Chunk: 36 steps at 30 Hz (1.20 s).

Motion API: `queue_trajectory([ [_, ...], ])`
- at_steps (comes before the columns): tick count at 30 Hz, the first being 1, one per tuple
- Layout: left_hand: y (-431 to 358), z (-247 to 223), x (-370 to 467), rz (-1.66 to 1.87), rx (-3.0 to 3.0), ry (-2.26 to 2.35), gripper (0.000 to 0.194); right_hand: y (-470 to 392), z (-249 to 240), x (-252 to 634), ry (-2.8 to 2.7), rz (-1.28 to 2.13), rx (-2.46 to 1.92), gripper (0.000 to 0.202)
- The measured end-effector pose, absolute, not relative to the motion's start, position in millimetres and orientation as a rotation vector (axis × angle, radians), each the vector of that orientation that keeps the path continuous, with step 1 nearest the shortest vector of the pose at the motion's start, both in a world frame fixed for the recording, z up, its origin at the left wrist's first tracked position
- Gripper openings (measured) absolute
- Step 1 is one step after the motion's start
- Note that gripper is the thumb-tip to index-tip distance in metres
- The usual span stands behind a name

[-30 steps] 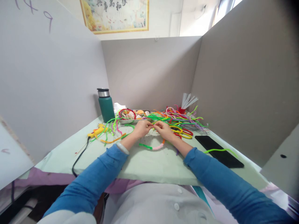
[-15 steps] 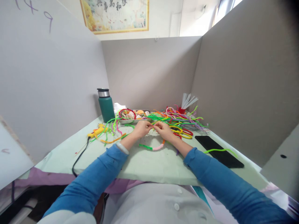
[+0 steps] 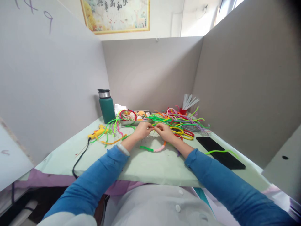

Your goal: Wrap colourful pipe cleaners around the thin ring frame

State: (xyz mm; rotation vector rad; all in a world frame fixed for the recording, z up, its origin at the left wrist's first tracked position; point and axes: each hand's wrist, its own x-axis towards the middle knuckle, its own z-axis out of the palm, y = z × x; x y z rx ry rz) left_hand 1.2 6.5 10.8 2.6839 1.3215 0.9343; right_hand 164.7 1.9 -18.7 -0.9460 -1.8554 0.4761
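My left hand (image 3: 143, 130) and my right hand (image 3: 164, 131) meet fingertip to fingertip over the middle of the table. Both are closed in a pinch on a small orange-red piece (image 3: 153, 127), mostly covered by the fingers; it looks like pipe cleaner. Below them on the cloth lies a curved strip (image 3: 159, 149) of green, pink and orange fuzzy sections, its right end reaching up beside my right wrist. Behind my hands, a big pile of coloured pipe cleaners (image 3: 181, 121) spreads to the right.
A metal tray (image 3: 137, 122) of shells stands at the back, beside a green bottle (image 3: 107, 108). At left lies a yellow glue gun (image 3: 98, 131) with a black cord. A black slab (image 3: 219, 152) is at right, near a red cup (image 3: 182, 111) of white sticks. Grey partitions surround the table.
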Motion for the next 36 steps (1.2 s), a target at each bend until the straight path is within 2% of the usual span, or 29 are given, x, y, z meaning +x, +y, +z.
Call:
queue_trajectory([
  [36, 8.3, 11.0, 0.1, 0.917, 2.672, 1.41, 0.029, 2.3, -19.6, 165.4, -1.871, 0.439, -0.96, 0.023],
])
